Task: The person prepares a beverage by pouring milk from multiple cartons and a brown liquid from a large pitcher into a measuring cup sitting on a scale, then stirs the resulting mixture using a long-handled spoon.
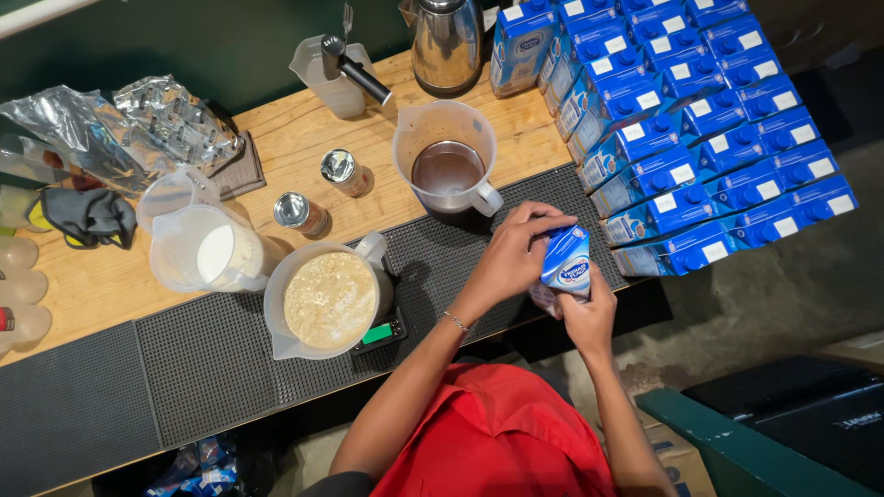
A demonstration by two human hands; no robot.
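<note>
Gripping the small blue carton right of centre: left hand pinches its top, right hand cups underneath; soft-walled, we judge.

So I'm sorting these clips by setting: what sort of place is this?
Probably a drinks counter or cafe prep bench: stacked blue cartons, ribbed bar mat on a wooden counter, pitchers of liquid and a metal kettle.

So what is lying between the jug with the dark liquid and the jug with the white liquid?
In the head view, two small shiny tins lie on the wooden counter between the dark-liquid jug and the white-liquid jug.
</note>
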